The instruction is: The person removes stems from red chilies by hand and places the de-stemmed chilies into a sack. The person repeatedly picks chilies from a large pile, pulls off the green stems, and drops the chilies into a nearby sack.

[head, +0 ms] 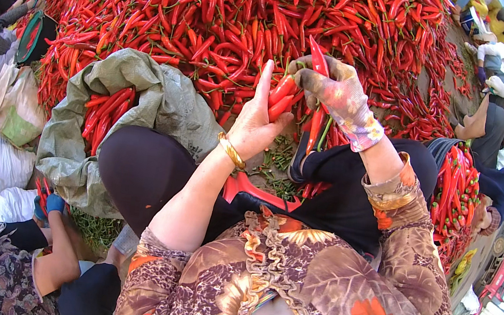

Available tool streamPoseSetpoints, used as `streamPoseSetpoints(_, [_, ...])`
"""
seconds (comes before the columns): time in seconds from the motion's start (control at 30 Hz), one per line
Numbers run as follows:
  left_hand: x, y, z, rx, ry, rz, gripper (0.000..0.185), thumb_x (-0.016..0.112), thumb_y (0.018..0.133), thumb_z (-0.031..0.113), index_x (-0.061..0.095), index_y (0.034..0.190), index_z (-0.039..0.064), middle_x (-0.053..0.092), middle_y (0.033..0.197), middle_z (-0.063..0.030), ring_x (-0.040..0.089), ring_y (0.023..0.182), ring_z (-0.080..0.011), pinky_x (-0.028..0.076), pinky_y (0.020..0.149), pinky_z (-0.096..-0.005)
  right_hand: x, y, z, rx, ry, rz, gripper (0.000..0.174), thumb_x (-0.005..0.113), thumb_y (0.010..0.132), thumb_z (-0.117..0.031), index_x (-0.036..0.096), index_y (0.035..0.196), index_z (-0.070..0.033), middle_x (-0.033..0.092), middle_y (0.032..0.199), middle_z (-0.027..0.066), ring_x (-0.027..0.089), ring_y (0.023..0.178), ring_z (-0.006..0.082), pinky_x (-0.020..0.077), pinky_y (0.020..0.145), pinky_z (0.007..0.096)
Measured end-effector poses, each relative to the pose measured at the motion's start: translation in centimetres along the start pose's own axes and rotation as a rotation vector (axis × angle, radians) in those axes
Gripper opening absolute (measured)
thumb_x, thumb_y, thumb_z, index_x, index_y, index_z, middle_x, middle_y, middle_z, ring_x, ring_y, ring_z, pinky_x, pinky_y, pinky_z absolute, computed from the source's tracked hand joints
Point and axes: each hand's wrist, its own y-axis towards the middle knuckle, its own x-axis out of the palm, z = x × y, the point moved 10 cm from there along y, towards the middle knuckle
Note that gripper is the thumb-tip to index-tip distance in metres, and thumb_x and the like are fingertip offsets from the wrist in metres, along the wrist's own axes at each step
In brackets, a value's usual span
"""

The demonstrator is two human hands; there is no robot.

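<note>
My left hand (255,121), bare and with a gold bracelet (232,151) at the wrist, holds a few red chili peppers (282,98) against the palm under the thumb. My right hand (337,92) wears a dirty, flower-patterned glove. A red chili pepper (318,56) passes through its grip, tip upward. Its fingertips are at a green stem beside the peppers in my left hand. More red peppers and a green stem hang below the glove; whether it holds them all I cannot tell. Behind both hands rises a large pile of red chili peppers (233,22).
A grey-green woven sack (168,96) holding red peppers stands left of my knee. Bundled peppers (457,188) fill a dark-rimmed container at right. Green stem scraps (281,157) litter the ground between my legs. A person in blue gloves (54,204) sits lower left; other people sit along both sides.
</note>
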Motion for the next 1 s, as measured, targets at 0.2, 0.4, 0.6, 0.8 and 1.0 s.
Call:
streamPoseSetpoints(0.2, [0.3,-0.5,0.8,0.107,0.206,0.037,0.084,0.063,0.077,0.006,0.009,0.141,0.012,0.060,0.097,-0.0187,0.060,0.088,-0.0313,0.045,0.081,-0.0344,-0.2,-0.7,-1.8,-0.270,-0.565,0.116,0.019,0.061,0.079,-0.019,0.061,0.090,-0.003,0.064,0.076,0.0120,0.062,0.066,0.0177,0.0471,0.059,0.0302])
streamPoseSetpoints(0.4, [0.2,-0.7,1.1,0.116,0.181,0.054,0.085,0.061,0.077,-0.002,0.008,0.142,0.011,0.058,0.104,-0.0157,0.059,0.091,-0.0263,0.044,0.082,-0.0322,0.0,-1.1,-0.7,-0.182,-0.095,0.104,0.020,0.059,0.082,-0.021,0.061,0.081,-0.001,0.062,0.064,0.0048,0.059,0.059,0.0141,0.0450,0.056,0.0279])
streamPoseSetpoints(0.6, [0.6,-0.4,2.1,0.151,-0.389,-0.044,0.090,0.060,0.076,-0.006,0.002,0.143,0.013,0.051,0.106,-0.0072,0.051,0.087,-0.0123,0.043,0.078,-0.0251,-0.3,-0.9,0.7,0.201,0.522,0.003,0.021,0.050,0.087,-0.024,0.052,0.077,-0.005,0.047,0.065,-0.0019,0.043,0.050,0.0060,0.0365,0.049,0.0191])
streamPoseSetpoints(0.8, [2.1,-1.1,2.4,-0.018,-0.763,-0.231,0.091,0.062,0.078,-0.003,0.001,0.143,0.014,0.048,0.104,-0.0040,0.050,0.086,-0.0123,0.042,0.081,-0.0270,0.8,-0.4,-0.9,0.075,0.076,-0.150,0.022,0.063,0.081,-0.013,0.062,0.099,0.000,0.064,0.085,0.0029,0.058,0.075,0.0073,0.0469,0.068,0.0231])
streamPoseSetpoints(1.0, [3.3,-2.3,2.7,-0.098,-0.905,-0.464,0.066,0.068,0.076,0.017,0.032,0.130,0.007,0.054,0.086,-0.0066,0.053,0.080,-0.0159,0.044,0.075,-0.0299,1.6,-1.1,-0.3,0.055,-0.129,-0.212,0.018,0.061,0.082,-0.016,0.063,0.093,-0.002,0.062,0.081,-0.0007,0.054,0.076,0.0043,0.0449,0.068,0.0231])
